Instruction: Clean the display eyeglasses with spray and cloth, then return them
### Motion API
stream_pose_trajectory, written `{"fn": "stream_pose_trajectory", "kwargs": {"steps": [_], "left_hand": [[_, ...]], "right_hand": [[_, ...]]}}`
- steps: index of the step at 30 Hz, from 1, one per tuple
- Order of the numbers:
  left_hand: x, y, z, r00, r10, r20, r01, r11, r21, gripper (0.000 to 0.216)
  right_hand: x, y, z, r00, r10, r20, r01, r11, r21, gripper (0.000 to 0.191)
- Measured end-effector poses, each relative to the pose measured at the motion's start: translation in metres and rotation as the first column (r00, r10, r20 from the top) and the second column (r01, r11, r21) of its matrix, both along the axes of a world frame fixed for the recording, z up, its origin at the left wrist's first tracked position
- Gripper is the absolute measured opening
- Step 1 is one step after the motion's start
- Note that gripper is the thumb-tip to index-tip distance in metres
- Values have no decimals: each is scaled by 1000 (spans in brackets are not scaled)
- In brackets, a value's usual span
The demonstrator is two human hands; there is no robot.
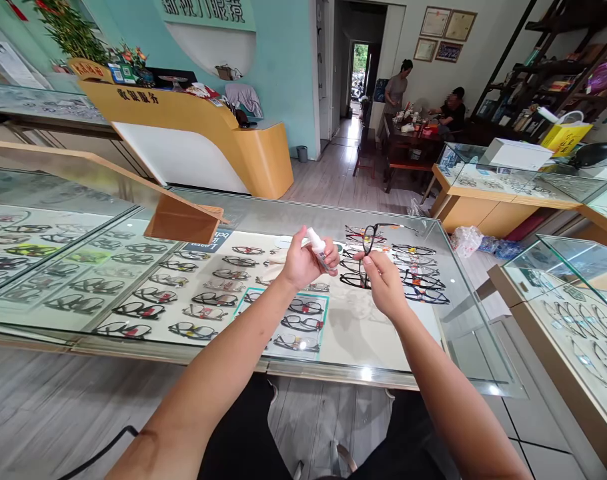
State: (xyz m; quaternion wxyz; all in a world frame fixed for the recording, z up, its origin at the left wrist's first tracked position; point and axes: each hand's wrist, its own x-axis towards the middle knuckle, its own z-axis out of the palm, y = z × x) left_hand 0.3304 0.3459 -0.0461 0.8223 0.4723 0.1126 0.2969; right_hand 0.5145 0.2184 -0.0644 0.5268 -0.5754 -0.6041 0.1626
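Note:
My left hand (303, 261) is closed round a small white spray bottle (317, 244), its nozzle end pointing right toward a pair of black-framed glasses (373, 235). My right hand (384, 283) pinches those glasses by the lower part of the frame and holds them upright, one temple arm sticking out to the right. Both hands hover above a glass display counter (448, 293) filled with rows of spectacle frames.
More glass showcases stand at the left (38, 220) and right (573, 293). An orange and white reception desk (198, 143) is behind. Two people are at a table (408, 137) at the back. A white box (516, 155) and yellow bag (566, 137) lie on the right counter.

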Motion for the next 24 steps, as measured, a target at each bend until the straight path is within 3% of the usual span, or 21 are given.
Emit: {"fn": "stream_pose_trajectory", "kwargs": {"steps": [3, 6, 8, 17, 24], "left_hand": [[7, -1, -9, 988, 145, -49, -138, 983, 123, 64], [13, -3, -17, 940, 327, -100, -278, 900, 336, 52], [14, -5, -20, 916, 378, -131, -289, 851, 438, 47], [16, -8, -21, 885, 405, -228, -216, 792, 570, 43], [17, -12, -20, 901, 378, -213, -206, 805, 556, 45]], "right_hand": [[-2, -1, 2, 996, 68, -62, -70, 997, -41, 42], [-4, -1, 4, 984, 125, -126, -136, 988, -77, 43], [-5, -1, 5, 973, 162, -162, -178, 980, -90, 42], [-10, -1, 5, 946, 257, -198, -279, 955, -95, 52], [-6, -2, 9, 939, 262, -223, -290, 952, -102, 50]]}}
